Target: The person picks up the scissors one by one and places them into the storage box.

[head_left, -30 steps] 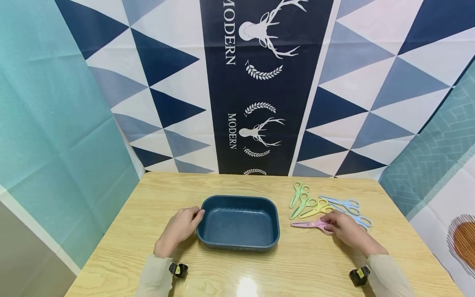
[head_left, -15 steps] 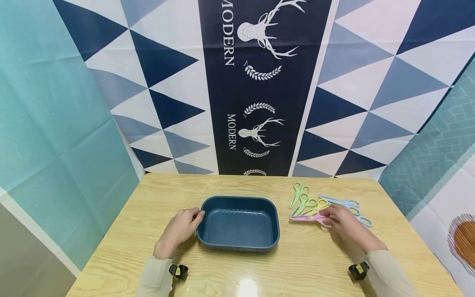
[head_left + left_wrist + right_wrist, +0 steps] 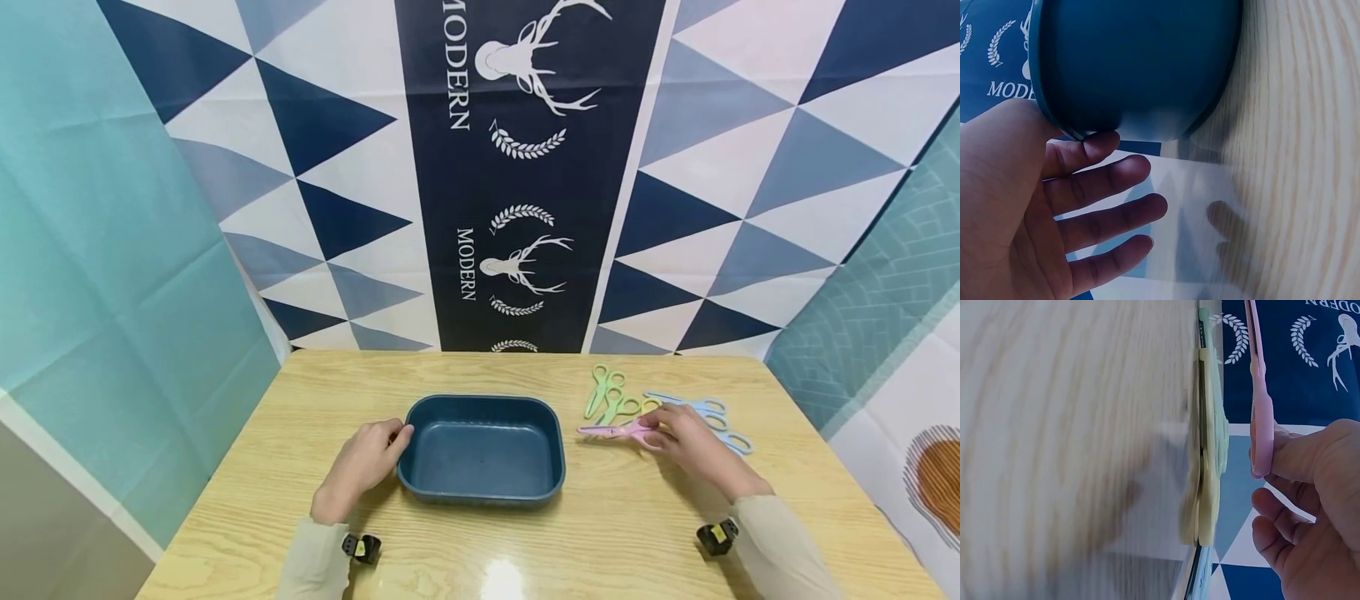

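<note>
At left, on the pale wood tabletop [image 3: 465, 542], my left hand [image 3: 360, 461] pinches the near-left rim of a dark blue bin [image 3: 480, 497] between thumb and index finger, the other three fingers loosely extended outside its wall. The bin lies lengthwise from left to right, its open mouth facing up, with bare wood along its front side and a strip behind it to the table's back edge.

A narrow stretch of tabletop separates the bin's right wall from the tip of the pink scissors [image 3: 636, 431], raised above the table at center right. Their closed blades point left at the bin, the long axis running nearly parallel to its long sides, handle loops to the right. Beyond them, toward the back edge, two green scissors [image 3: 602, 388] lie at a slant, next to yellow scissors [image 3: 651, 406] partly hidden from the head camera.

My right hand [image 3: 693, 446] pinches the pink handle, thumb and fingers closed around it. Past my knuckles, blue scissors [image 3: 707, 406] lie in an overlapping cluster, with open wood between them and the table's right edge.
</note>
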`<state>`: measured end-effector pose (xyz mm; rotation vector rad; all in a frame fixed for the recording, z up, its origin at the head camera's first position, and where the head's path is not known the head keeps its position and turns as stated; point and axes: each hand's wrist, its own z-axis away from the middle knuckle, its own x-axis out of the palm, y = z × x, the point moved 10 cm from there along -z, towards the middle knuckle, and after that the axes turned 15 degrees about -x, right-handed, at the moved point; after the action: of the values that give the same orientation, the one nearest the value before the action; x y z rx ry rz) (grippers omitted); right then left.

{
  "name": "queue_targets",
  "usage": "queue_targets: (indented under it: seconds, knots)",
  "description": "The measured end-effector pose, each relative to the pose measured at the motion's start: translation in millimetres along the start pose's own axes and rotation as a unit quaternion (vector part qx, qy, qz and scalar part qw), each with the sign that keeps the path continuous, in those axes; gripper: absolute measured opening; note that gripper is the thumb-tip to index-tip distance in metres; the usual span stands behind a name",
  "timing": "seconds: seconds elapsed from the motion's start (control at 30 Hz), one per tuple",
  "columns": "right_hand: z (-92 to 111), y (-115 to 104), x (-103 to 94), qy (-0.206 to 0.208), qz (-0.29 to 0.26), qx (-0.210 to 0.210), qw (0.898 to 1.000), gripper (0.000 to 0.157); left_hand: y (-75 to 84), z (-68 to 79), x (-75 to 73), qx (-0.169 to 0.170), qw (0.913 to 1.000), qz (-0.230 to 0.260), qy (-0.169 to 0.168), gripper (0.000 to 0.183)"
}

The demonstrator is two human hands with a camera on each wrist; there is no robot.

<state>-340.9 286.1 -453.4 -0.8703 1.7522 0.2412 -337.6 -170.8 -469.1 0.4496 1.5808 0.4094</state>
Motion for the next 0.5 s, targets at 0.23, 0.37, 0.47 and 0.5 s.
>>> queue_targets:
  seconds: [0.23, 0.37, 0.47, 0.5]
  knots:
    - [-5.7, -2.4, -2.9, 0.016, 0.009, -0.011, 1.000, 0.010, 2.2, -0.4, -2.1, 0.003, 1.0000, 0.004, 0.001, 0.039]
    - [-7.5, -1.2, -2.5, 0.012, 0.003, -0.008, 1.000, 0.012, 2.0, -0.6, -1.8, -0.001, 1.0000, 0.004, 0.001, 0.039]
    - [-9.7, -2.9, -3.6, 0.012, 0.002, -0.012, 1.000, 0.015, 1.3, -0.8, -1.2, -0.003, 1.0000, 0.005, 0.001, 0.039]
    - [-10.6, -3.8, -4.0, 0.012, 0.002, -0.014, 1.000, 0.015, 1.1, -0.7, -1.1, -0.003, 1.0000, 0.005, 0.001, 0.040]
